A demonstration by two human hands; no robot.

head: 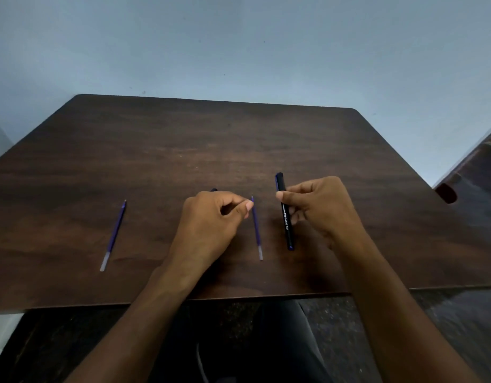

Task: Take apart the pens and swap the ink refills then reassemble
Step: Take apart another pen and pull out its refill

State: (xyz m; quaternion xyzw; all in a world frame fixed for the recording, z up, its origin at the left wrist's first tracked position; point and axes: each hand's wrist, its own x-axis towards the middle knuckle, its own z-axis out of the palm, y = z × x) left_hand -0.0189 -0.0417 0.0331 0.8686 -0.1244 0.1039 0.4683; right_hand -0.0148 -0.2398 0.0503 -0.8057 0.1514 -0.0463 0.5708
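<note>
A black pen barrel (285, 217) with white lettering is upright and slightly tilted over the table, and my right hand (319, 208) grips its upper half. A blue ink refill (256, 230) lies just left of it, pointing away from me. My left hand (211, 219) has thumb and forefinger pinched at this refill's far tip. A dark pen end (214, 190) pokes out behind my left knuckles; the rest of it is hidden. A second blue refill (113, 236) lies alone on the left of the table.
The dark wooden table (183, 139) stands against a pale blue wall. Its near edge runs just above my lap. At the right, beyond the table's edge, there is a dark floor and a small reddish object (446, 192).
</note>
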